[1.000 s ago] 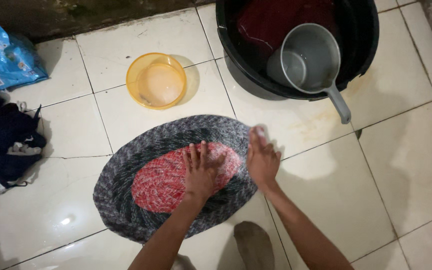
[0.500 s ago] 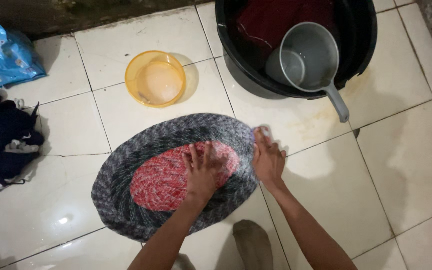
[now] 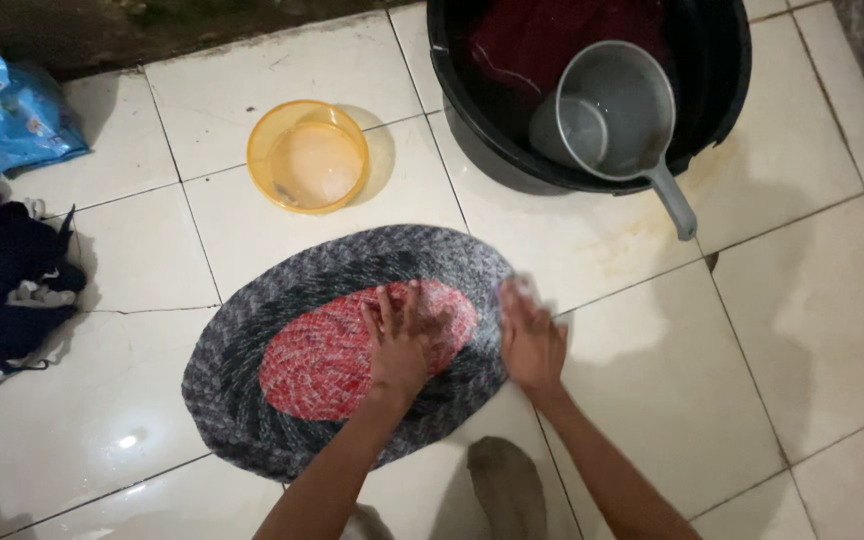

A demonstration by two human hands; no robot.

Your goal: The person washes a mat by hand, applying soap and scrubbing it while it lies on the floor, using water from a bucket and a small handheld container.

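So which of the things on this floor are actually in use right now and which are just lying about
In use:
oval braided mat, pressed flat by the left hand
right hand, at the mat's edge

Lying about:
yellow bowl
black tub with grey dipper
blue packet
dark clothes pile

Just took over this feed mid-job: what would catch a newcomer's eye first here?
The oval braided mat, grey with a red middle, lies on the white tiled floor; the left hand presses flat on its red centre and the right hand is at its right edge. Behind, a black tub holds a grey dipper, with a yellow bowl to its left.
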